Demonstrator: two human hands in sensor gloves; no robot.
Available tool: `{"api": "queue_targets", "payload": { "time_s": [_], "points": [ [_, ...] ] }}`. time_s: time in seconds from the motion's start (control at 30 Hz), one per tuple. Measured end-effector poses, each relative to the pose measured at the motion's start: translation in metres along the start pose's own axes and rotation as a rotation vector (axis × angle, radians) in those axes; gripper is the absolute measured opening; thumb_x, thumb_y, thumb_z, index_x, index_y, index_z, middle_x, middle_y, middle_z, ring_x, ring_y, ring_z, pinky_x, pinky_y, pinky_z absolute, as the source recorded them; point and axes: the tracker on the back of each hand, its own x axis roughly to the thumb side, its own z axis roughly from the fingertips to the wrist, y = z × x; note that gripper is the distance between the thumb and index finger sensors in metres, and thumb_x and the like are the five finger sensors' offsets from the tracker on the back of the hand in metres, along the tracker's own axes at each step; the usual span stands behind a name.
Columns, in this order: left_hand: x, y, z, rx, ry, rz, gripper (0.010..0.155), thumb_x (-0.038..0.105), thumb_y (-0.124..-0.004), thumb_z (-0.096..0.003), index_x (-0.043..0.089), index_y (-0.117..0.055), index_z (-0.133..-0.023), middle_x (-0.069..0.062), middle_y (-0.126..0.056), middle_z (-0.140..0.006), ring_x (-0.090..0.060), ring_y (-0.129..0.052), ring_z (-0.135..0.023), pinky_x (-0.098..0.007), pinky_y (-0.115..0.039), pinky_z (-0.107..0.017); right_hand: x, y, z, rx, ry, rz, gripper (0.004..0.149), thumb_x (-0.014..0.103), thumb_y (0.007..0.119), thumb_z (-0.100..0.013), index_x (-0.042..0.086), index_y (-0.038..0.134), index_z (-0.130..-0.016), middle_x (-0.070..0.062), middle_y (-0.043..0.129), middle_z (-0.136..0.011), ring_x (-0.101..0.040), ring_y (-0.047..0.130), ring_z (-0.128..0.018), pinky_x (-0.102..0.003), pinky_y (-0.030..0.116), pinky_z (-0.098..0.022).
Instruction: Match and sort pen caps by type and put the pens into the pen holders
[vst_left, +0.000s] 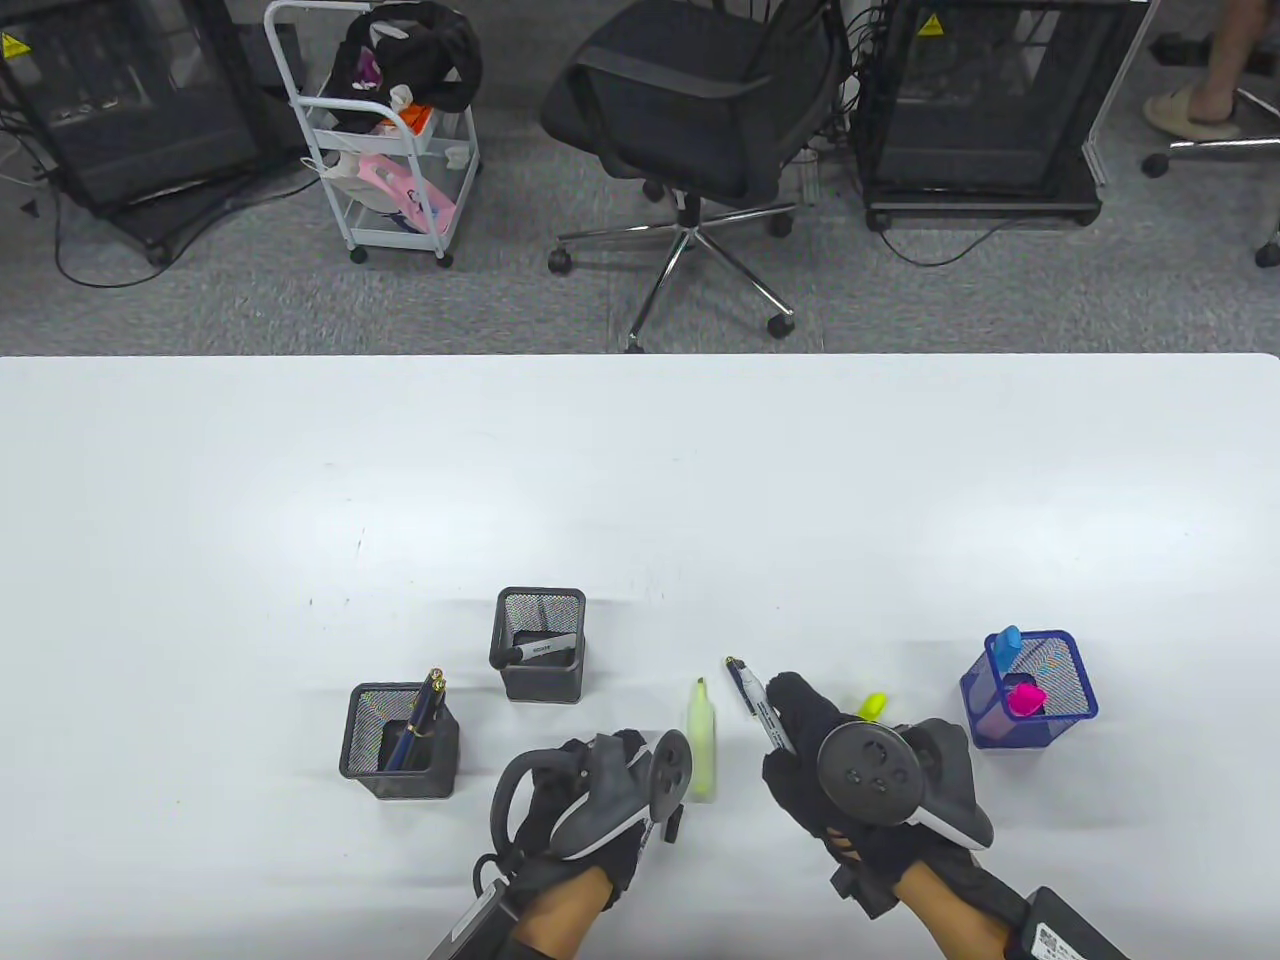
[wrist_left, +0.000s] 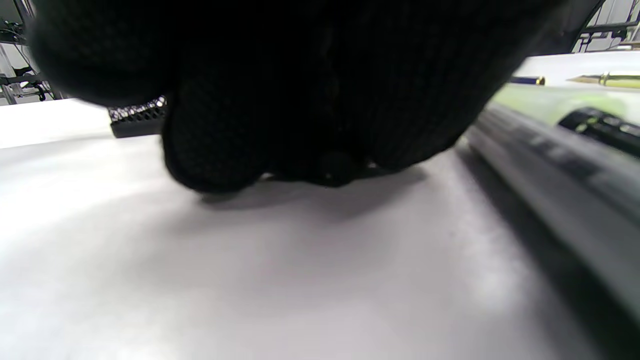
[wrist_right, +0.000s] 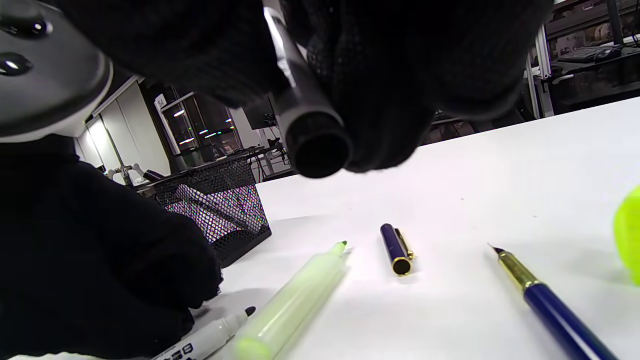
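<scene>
Across a white worktop (vst_left: 640, 480), grey carpet behind: pens, caps and three mesh holders.

Beyond the far edge, left to right: black rack (vst_left: 130, 100), white trolley (vst_left: 385, 130), office chair (vst_left: 700, 110), second rack (vst_left: 985, 100). On the surface: black holder with blue pens (vst_left: 398, 742); black holder with marker (vst_left: 540, 645); left hand (vst_left: 590, 800), fingers down at an uncapped marker (wrist_right: 210, 337), grip cannot be told; yellow highlighter (vst_left: 702, 738); right hand (vst_left: 820, 745) curled round a pen (vst_left: 760, 705); yellow cap (vst_left: 872, 706); blue holder (vst_left: 1030, 690).
</scene>
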Motion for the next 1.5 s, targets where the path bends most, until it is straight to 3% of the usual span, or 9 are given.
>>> {"api": "queue_targets", "payload": {
  "time_s": [0.17, 0.33, 0.47, 0.7, 0.93, 1.2, 1.37, 1.4, 1.5],
  "points": [
    [-0.019, 0.026, 0.009, 0.081, -0.039, 0.302, 0.050, 0.034, -0.096, -0.0405, 0.011, -0.089, -0.085, -0.021, -0.106, -0.068, -0.030, -0.108, -0.042, -0.060, -0.088, -0.039, 0.001, -0.001, 0.003, 0.047, -0.026, -0.018, 0.071, 0.035, 0.084, -0.045, 0.000, 0.051, -0.097, -0.022, 0.084, -0.081, -0.027, 0.103, -0.054, -0.047, 0.088, -0.045],
    [-0.038, 0.050, 0.029, 0.220, -0.168, 0.577, 0.049, 0.030, -0.078, -0.0475, 0.011, -0.082, -0.092, -0.022, -0.094, -0.078, -0.033, -0.097, -0.053, -0.067, -0.076, -0.049, 0.011, 0.000, 0.005, 0.069, -0.115, -0.005, 0.068, 0.035, 0.079, -0.047, 0.002, 0.048, -0.098, -0.022, 0.082, -0.083, -0.028, 0.100, -0.056, -0.052, 0.085, -0.049],
    [-0.055, 0.062, 0.044, 0.314, -0.224, 0.753, 0.049, 0.027, -0.069, -0.0489, 0.011, -0.082, -0.093, -0.023, -0.094, -0.078, -0.032, -0.097, -0.052, -0.067, -0.077, -0.049, 0.023, 0.007, 0.008, 0.136, -0.226, 0.031, 0.065, 0.035, 0.076, -0.048, 0.007, 0.048, -0.100, -0.021, 0.079, -0.085, -0.027, 0.096, -0.059, -0.055, 0.083, -0.053],
    [-0.061, 0.071, 0.054, 0.376, -0.212, 0.745, 0.046, 0.030, -0.070, -0.0475, 0.010, -0.088, -0.085, -0.017, -0.106, -0.058, -0.025, -0.102, -0.031, -0.059, -0.087, -0.038, 0.036, 0.010, 0.012, 0.135, -0.313, 0.063, 0.063, 0.034, 0.076, -0.049, 0.011, 0.050, -0.101, -0.020, 0.078, -0.087, -0.029, 0.094, -0.061, -0.056, 0.079, -0.056],
    [-0.052, 0.069, 0.052, 0.322, -0.274, 0.682, 0.046, 0.032, -0.068, -0.0475, 0.012, -0.088, -0.084, -0.015, -0.105, -0.057, -0.025, -0.100, -0.032, -0.059, -0.085, -0.039, 0.042, 0.013, 0.015, 0.152, -0.338, 0.084, 0.062, 0.033, 0.076, -0.049, 0.013, 0.050, -0.101, -0.019, 0.077, -0.089, -0.031, 0.093, -0.064, -0.058, 0.078, -0.057],
    [-0.053, 0.061, 0.044, 0.219, -0.346, 0.744, 0.046, 0.032, -0.066, -0.0473, 0.015, -0.087, -0.084, -0.015, -0.102, -0.061, -0.026, -0.099, -0.037, -0.060, -0.084, -0.041, 0.045, 0.013, 0.017, 0.147, -0.380, 0.158, 0.060, 0.027, 0.072, -0.048, 0.015, 0.049, -0.102, -0.023, 0.072, -0.092, -0.036, 0.088, -0.070, -0.063, 0.075, -0.059],
    [-0.053, 0.051, 0.037, 0.136, -0.372, 0.913, 0.046, 0.032, -0.067, -0.0487, 0.011, -0.086, -0.086, -0.015, -0.104, -0.058, -0.025, -0.100, -0.032, -0.059, -0.085, -0.039, 0.052, 0.013, 0.020, 0.090, -0.425, 0.182, 0.060, 0.025, 0.068, -0.046, 0.008, 0.049, -0.100, -0.025, 0.074, -0.088, -0.033, 0.090, -0.064, -0.060, 0.078, -0.057],
    [-0.052, 0.050, 0.039, 0.143, -0.312, 0.926, 0.046, 0.031, -0.067, -0.0490, 0.009, -0.085, -0.085, -0.016, -0.103, -0.057, -0.026, -0.100, -0.031, -0.059, -0.085, -0.037, 0.056, 0.016, 0.020, 0.073, -0.413, 0.177, 0.060, 0.022, 0.069, -0.044, 0.005, 0.052, -0.098, -0.028, 0.076, -0.085, -0.036, 0.091, -0.061, -0.062, 0.078, -0.055],
    [-0.048, 0.053, 0.040, 0.170, -0.294, 0.844, 0.046, 0.032, -0.068, -0.0486, 0.009, -0.088, -0.083, -0.013, -0.106, -0.051, -0.022, -0.102, -0.025, -0.055, -0.091, -0.033, 0.060, 0.017, 0.022, 0.043, -0.441, 0.233, 0.060, 0.023, 0.066, -0.043, 0.006, 0.052, -0.098, -0.026, 0.078, -0.084, -0.032, 0.093, -0.058, -0.059, 0.081, -0.054]
  ]
}}
